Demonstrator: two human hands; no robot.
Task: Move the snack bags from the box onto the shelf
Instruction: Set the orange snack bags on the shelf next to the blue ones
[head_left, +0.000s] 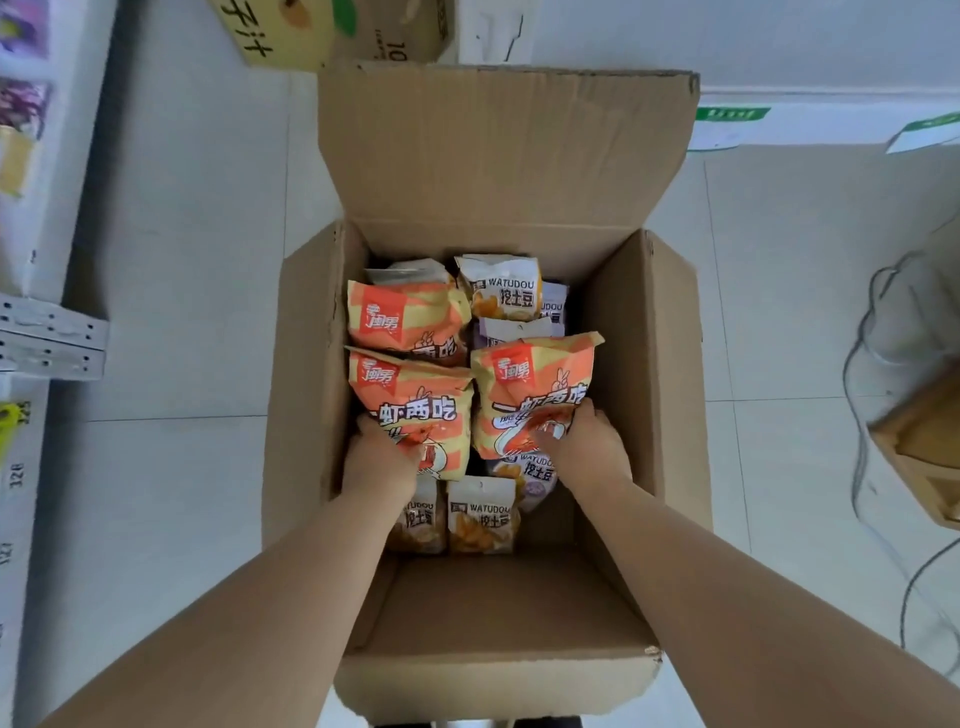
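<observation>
Container: 1 open brown cardboard box (639, 364) stood on the pale tiled floor (197, 260), with all 4 flaps folded outward.
Large bags: 3 orange-and-yellow snack bags (405, 317) lay uppermost in the box, 2 along its left wall and 1 toward the right.
Small bags: 3 white-and-orange potato snack bags (498, 286) and 3 purple-and-white potato snack bags (524, 470) showed around and beneath the large ones. 1 silvery bag edge (410, 270) showed at the far left corner.
Left hand: the left hand (382, 457) was curled around the lower end of the nearer left orange bag (415, 405).
Right hand: the right hand (587, 441) clasped the lower right edge of the right orange bag (535, 379).
Hand spacing: the 2 hands were apart, each on its own bag.
Bag position: every counted bag lay inside the box.
Shelf: 1 white shelf unit (52, 332) ran along the left edge of the view, beside the box.
Surroundings: 1 printed yellow carton (291, 36) stood beyond the box, and 1 grey cable (857, 338) trailed at the right.
</observation>
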